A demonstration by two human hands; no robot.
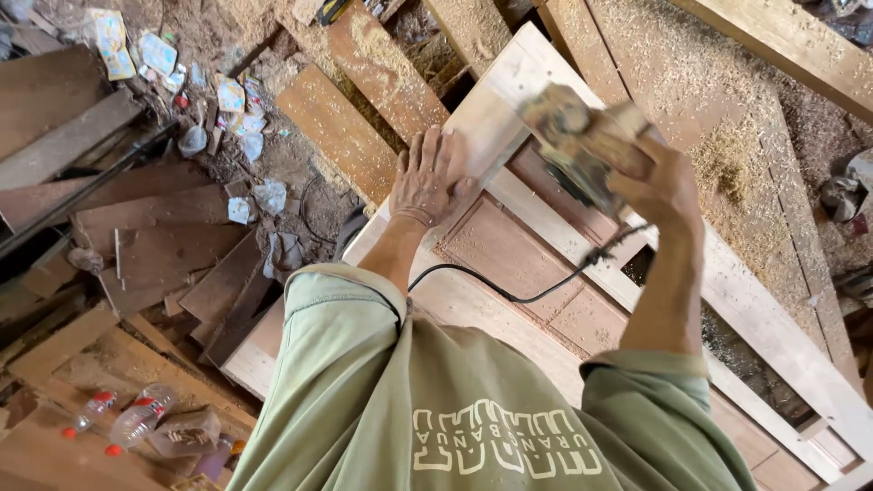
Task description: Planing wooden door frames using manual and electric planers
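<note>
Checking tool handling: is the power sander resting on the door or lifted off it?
Lifted: the right hand holds the power sander above the door; the left hand lies flat on it.

A workshop floor [300, 173] of packed dirt and sawdust, seen from above. Loose wooden planks [341, 127] and offcuts [173, 264] lie scattered around. Crumpled paper scraps [232, 100] litter the ground, and plastic bottles [136, 420] lie together among boards. Daylight is soft and even.
</note>
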